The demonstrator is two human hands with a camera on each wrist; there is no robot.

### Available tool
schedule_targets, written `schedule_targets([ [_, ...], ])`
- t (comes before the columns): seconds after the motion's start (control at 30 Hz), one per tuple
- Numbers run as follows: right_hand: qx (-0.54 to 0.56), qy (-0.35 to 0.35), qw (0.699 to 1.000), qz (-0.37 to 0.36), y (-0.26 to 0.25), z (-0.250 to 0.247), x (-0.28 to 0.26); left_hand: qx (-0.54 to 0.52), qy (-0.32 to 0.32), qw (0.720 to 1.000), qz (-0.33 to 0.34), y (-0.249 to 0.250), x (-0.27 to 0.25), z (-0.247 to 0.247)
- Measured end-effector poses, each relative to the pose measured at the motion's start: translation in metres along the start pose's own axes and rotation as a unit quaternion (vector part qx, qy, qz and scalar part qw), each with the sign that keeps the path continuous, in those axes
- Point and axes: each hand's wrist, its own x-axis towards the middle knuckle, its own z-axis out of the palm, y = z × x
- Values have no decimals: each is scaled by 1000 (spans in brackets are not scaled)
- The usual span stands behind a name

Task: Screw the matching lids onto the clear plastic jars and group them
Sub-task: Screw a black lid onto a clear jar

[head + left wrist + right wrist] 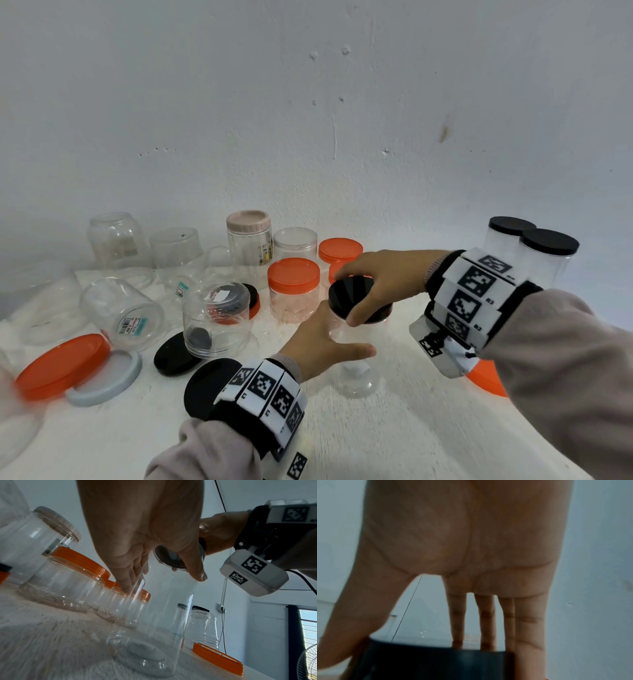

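The left hand (pixel 318 346) is nearest, wrapped around the upper wall of the tall clear jar (pixel 356 363) that stands upright on the white table (pixel 394 438). Its thumb lies across the near side and its fingers (pixel 132 577) curl round the far side, as the left wrist view shows. Directly above it, the right hand (pixel 380 281) reaches in from the right, palm down, and grips the black lid (pixel 352 296) at its rim, thumb on the near edge and fingers (pixel 488 622) spread over the far edge. The lid sits at the jar's mouth; whether its threads have caught cannot be told.

To do this step well, the person should probably keep the lid level on the mouth, hold the jar firm against twisting, and turn gently until it seats, since a tilted start would likely cross-thread.

Beyond the right hand, two orange-lidded jars (pixel 294 287) stand close together. Past the right wrist, further back, two black-lidded jars (pixel 534 250) stand as a pair, a likely place for this one.
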Motion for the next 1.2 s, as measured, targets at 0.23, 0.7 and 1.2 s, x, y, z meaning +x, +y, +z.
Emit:
schedule_targets([
  [0.23, -47, 67, 996, 48, -4, 15, 5, 3, 0, 1000, -9, -2, 1, 0],
  [0.7, -28, 98, 994, 37, 0, 22, 2, 1, 3, 1000, -6, -2, 1, 1],
  [1.2, 116, 112, 986, -37, 6, 37, -6, 2, 7, 1000, 5, -1, -2, 1],
])
